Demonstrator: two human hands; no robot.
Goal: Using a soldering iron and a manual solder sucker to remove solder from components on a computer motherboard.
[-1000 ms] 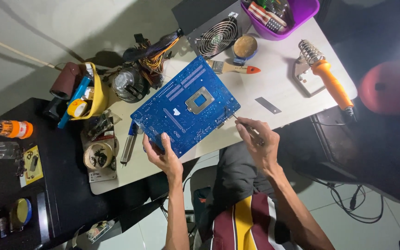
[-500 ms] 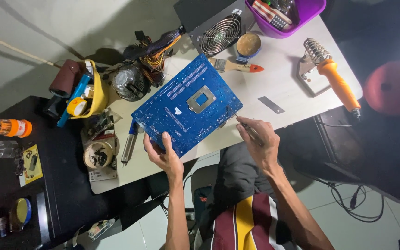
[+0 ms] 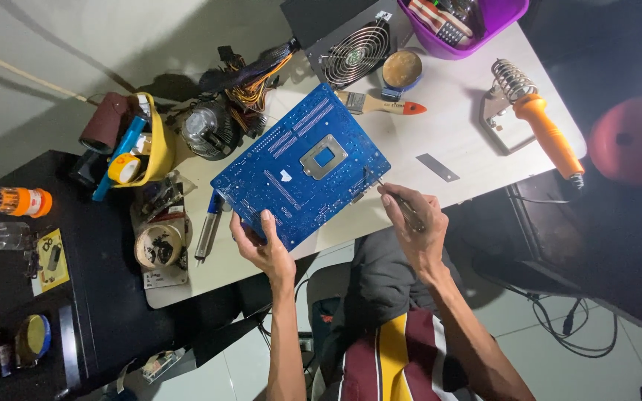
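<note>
Your right hand [image 3: 415, 223] has brought its thin metal tool [image 3: 399, 200] onto the blue rectangular circuit board [image 3: 302, 167].
Left hand [image 3: 261, 241] clamps the corner; keep it steady.

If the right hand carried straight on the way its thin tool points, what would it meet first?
The right hand aims its thin tool up-left; its tip already seems to be at the near edge of the blue circuit board, though contact is uncertain.

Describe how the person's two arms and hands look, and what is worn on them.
Both forearms are bare, with no sleeve reaching them. The left hand and right hand wear no gloves; no ring, watch or bracelet shows. The arms come up from the bottom edge, above dark clothing with maroon and yellow stripes.
</note>
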